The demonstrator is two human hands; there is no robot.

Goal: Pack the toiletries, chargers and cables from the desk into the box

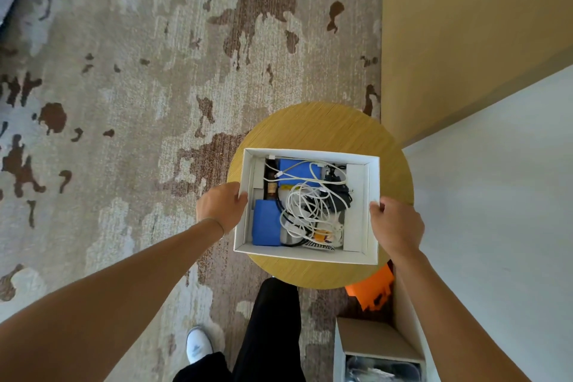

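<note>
A white open box [370,220] sits on a small round wooden table [335,130]. Inside it lie tangled white cables [305,201], two blue packs [266,222], a black charger with its lead [338,192], a dark bottle with a gold neck [272,186] and a small orange and white item [324,236]. My left hand [223,206] grips the box's left wall, thumb over the rim. My right hand [395,225] grips the right wall the same way.
Patterned beige and brown carpet [124,102] covers the floor to the left. A tan panel [465,40] and a pale wall [496,211] stand at the right. An orange object [373,290] and an open cardboard box [372,338] lie below the table. My legs and a white shoe [198,346] show at the bottom.
</note>
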